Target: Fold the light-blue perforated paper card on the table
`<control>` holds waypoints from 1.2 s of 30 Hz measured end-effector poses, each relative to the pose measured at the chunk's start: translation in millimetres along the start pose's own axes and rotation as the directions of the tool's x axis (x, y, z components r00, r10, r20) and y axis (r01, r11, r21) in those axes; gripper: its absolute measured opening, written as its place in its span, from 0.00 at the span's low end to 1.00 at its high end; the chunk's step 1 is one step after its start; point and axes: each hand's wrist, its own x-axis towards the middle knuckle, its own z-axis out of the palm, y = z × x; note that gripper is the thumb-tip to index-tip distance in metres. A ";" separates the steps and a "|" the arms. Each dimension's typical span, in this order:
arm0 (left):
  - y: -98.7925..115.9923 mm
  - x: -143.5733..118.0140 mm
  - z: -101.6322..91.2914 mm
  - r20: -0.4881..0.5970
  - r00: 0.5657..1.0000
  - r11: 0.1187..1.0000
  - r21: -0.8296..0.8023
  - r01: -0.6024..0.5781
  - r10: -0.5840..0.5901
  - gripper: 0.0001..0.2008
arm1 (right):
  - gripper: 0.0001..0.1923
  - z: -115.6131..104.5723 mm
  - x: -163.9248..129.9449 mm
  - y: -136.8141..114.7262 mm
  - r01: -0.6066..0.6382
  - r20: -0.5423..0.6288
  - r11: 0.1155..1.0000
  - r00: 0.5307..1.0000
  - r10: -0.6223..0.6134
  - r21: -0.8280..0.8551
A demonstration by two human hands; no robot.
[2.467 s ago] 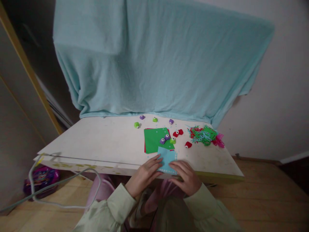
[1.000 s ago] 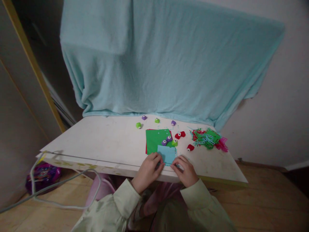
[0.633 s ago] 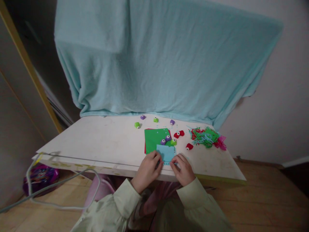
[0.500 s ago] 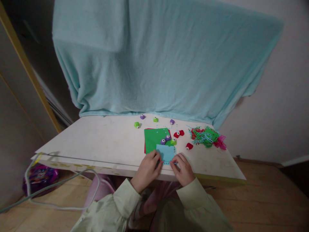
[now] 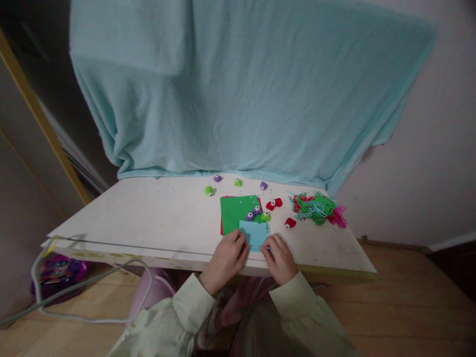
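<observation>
A light blue sheet of paper (image 5: 254, 233) with small holes along its lower and right edges lies at the table's front, partly over a green paper sheet (image 5: 234, 210). My left hand (image 5: 231, 254) pinches the blue sheet's lower left corner. At its lower right corner my right hand (image 5: 278, 255) has thumb and finger pressed together on the perforated edge. Just beyond the sheet are two small purple pieces with eye-like white tops (image 5: 253, 213) and a lime green one (image 5: 265, 216). My fingertips partly hide the sheet's lower corners.
More such pieces, including a red one (image 5: 290, 223) and a green one (image 5: 208, 191), are scattered over the white table (image 5: 156, 213). Perforated paper scraps (image 5: 316, 207) are heaped at the right. A pale cable (image 5: 92, 285) loops off the front left edge. A blue cloth (image 5: 253, 99) hangs behind.
The whole view has shifted slightly, so everything appears a little further left and higher. Both hands keep hold of the blue paper in nearly the same pose.
</observation>
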 end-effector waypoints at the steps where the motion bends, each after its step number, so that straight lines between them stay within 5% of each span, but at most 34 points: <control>1: -0.3 0.2 0.0 0.002 1.000 1.000 0.001 -0.002 0.002 0.03 | 0.04 0.0 -0.2 0.0 0.002 0.000 1.000 1.000 -0.002 -0.003; 21: 0.3 0.4 0.1 0.003 0.999 0.998 0.040 -0.041 0.041 0.04 | 0.03 -4.5 2.9 -3.4 0.031 -0.029 0.999 0.999 -0.032 -0.036; 36: -15.8 -5.3 -14.9 0.059 0.997 0.986 -0.158 -0.045 0.055 0.14 | 0.03 -3.6 1.5 0.3 0.024 -0.023 0.999 0.999 -0.025 -0.031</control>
